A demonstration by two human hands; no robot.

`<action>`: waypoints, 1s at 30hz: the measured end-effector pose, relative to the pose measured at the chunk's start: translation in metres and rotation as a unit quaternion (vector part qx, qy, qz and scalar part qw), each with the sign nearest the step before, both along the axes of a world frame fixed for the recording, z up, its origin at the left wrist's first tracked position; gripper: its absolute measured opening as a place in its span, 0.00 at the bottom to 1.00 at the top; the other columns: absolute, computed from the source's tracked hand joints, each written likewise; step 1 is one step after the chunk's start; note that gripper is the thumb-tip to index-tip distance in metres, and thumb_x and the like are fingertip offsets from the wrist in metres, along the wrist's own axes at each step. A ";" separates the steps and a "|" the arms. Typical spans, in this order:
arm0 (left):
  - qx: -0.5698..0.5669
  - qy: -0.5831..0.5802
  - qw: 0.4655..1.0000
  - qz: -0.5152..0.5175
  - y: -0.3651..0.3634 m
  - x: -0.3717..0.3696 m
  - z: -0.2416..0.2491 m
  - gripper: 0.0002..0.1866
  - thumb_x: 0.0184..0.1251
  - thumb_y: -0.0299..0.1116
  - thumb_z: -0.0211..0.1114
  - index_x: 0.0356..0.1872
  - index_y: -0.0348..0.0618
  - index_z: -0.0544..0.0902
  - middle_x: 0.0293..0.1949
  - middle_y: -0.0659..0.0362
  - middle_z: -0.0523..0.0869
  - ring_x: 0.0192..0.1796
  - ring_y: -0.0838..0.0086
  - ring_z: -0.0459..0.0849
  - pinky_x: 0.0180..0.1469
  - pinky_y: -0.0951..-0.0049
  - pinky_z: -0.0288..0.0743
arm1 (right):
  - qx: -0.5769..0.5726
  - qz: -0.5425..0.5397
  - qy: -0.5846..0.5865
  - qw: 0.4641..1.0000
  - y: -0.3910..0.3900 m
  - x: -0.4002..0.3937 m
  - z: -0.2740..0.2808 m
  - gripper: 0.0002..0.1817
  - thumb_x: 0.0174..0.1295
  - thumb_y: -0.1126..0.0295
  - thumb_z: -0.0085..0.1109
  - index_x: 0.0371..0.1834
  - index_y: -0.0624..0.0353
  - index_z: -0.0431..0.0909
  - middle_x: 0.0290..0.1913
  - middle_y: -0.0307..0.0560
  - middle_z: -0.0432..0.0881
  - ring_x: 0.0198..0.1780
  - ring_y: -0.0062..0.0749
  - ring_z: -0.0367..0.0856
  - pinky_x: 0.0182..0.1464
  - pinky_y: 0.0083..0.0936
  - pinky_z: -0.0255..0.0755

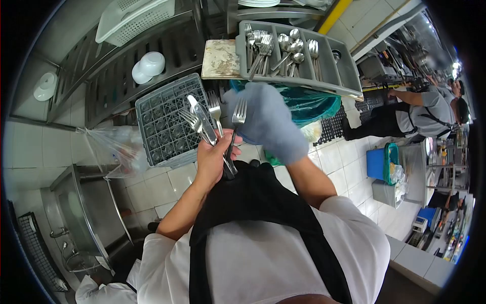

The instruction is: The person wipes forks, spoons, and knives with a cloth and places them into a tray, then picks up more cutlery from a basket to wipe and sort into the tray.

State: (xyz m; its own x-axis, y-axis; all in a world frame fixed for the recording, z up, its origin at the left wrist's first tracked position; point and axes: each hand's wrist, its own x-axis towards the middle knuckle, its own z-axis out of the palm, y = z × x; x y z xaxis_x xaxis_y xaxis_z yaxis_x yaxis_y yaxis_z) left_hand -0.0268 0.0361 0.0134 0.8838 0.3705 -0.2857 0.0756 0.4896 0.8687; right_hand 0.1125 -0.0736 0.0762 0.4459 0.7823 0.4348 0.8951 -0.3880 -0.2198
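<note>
Now | left grip [212, 154]: holding cutlery [204, 123] | right grip: under blurred cloth [267, 120], can't tell

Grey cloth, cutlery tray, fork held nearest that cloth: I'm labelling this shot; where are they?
Grey cloth [268, 119], head view: blurred middle.
Cutlery tray [349, 73], head view: bare right end.
Fork [239, 118], head view: base of tines.

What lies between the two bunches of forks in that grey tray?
Spoons, lying in their own compartment of the tray; the head camera view shows them.
</note>
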 end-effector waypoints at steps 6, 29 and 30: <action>-0.120 0.068 0.990 0.005 0.006 0.005 -0.010 0.06 0.68 0.30 0.62 0.39 0.39 0.78 0.29 0.57 0.81 0.26 0.74 0.80 0.25 0.76 0.73 | -0.106 0.004 0.175 0.979 0.003 -0.028 0.014 0.20 0.31 0.68 0.68 0.32 0.59 0.77 0.35 0.55 0.76 0.40 0.53 0.75 0.43 0.38 0.71; 0.130 -0.005 0.989 -0.072 0.004 0.009 0.017 0.11 0.71 0.34 0.58 0.37 0.35 0.79 0.18 0.63 0.76 0.14 0.84 0.69 0.16 0.81 0.62 | -0.044 0.041 0.093 0.994 -0.006 0.000 0.008 0.06 0.43 0.63 0.65 0.22 0.48 0.80 0.24 0.38 0.77 0.27 0.33 0.73 0.36 0.29 0.65; 0.144 -0.003 0.987 -0.068 0.006 0.007 0.017 0.11 0.71 0.35 0.58 0.36 0.35 0.80 0.17 0.64 0.75 0.14 0.84 0.69 0.16 0.81 0.62 | -0.015 0.025 0.087 0.996 -0.008 0.013 -0.024 0.09 0.44 0.63 0.66 0.26 0.51 0.79 0.28 0.43 0.77 0.31 0.36 0.73 0.38 0.29 0.66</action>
State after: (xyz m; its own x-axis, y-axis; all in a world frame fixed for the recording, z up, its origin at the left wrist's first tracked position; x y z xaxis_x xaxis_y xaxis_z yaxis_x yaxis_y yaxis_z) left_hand -0.0195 0.0420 0.0301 0.9322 0.3136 -0.1808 0.1184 0.2079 0.9710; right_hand 0.1253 -0.0816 0.0524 0.4724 0.8169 0.3310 0.8628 -0.3519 -0.3629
